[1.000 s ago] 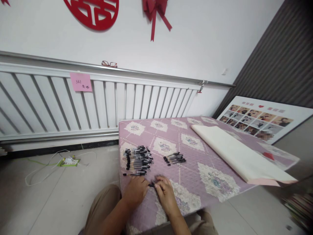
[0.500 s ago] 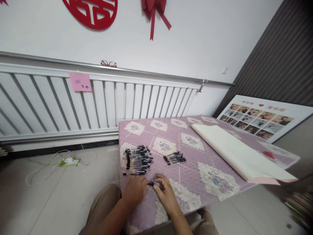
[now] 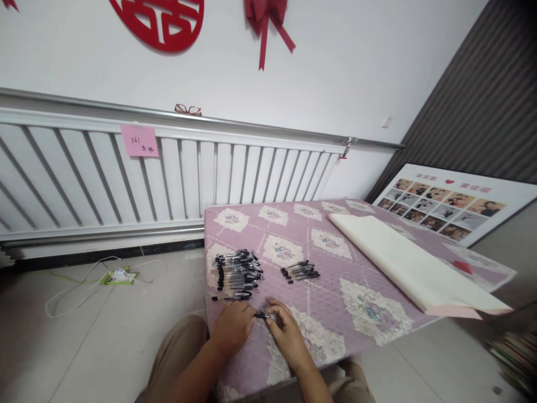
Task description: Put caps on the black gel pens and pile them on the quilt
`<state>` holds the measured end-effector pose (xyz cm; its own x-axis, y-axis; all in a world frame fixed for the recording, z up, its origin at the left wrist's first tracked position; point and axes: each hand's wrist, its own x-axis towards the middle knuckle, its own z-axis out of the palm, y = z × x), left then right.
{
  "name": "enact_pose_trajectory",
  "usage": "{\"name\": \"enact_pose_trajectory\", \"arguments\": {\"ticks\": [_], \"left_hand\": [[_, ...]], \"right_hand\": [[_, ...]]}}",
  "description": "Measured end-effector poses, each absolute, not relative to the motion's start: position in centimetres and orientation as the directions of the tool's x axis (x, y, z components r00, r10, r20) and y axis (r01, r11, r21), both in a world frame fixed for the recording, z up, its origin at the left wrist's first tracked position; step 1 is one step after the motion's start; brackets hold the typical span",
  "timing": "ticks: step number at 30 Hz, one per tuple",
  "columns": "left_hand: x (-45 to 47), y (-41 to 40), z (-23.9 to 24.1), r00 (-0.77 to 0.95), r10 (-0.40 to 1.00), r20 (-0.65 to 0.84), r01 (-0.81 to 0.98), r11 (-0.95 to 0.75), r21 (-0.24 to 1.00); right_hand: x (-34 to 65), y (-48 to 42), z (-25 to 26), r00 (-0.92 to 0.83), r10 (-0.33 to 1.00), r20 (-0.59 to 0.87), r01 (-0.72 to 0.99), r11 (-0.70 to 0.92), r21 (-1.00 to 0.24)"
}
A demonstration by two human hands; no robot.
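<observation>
Very little has changed over the last second: both groups of pens lie as they did, while the right hand [image 3: 286, 330] has parted its thumb and forefinger slightly around one pen [image 3: 262, 315] at the near left of the worktop [image 3: 323, 296]. That suggests the work is still on this single pen, with neither group altered. The left hand [image 3: 230, 324] has its fingers folded closed on the pen's left end, which they hide. The right thumb is at the other end, the forefinger curled above; blur there means I cannot tell whether those fingers grip it. Just beyond the left hand lies a lone pen [image 3: 230, 296], then the larger group of pens [image 3: 237, 273]; the smaller group [image 3: 300, 272] sits apart to the right.
</observation>
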<state>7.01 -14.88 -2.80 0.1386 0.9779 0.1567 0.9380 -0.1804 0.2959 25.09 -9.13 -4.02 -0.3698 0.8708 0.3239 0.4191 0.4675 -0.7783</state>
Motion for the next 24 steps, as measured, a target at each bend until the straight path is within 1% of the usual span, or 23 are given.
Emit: {"name": "enact_pose_trajectory", "arguments": {"ticks": [3,7,9,20,22,24], "left_hand": [[7.01,-14.86,-2.70,0.135,0.980,0.149,0.939,-0.175,0.296],[7.06,-14.92,-2.52,0.131,0.981,0.146,0.941,-0.169,0.293],[7.10,-14.95,-2.48,0.134,0.980,0.145,0.940,-0.172,0.294],[7.02,-14.81,-2.64,0.144,0.981,0.130,0.940,-0.177,0.292],[7.03,-14.82,-2.66,0.143,0.981,0.132,0.940,-0.177,0.293],[7.05,-14.83,-2.67,0.141,0.981,0.134,0.940,-0.176,0.294]], "right_hand": [[24.94,-9.14,-4.00,-0.348,0.878,0.328,0.424,0.460,-0.780],[24.63,-9.12,-3.76,-0.404,0.855,0.326,0.477,0.500,-0.723],[24.57,-9.10,-3.69,-0.410,0.851,0.328,0.483,0.508,-0.713],[25.13,-9.08,-3.89,-0.377,0.872,0.314,0.390,0.456,-0.800],[25.04,-9.15,-3.77,-0.347,0.878,0.329,0.387,0.453,-0.803],[24.85,-9.21,-3.56,-0.346,0.873,0.343,0.414,0.471,-0.779]]}}
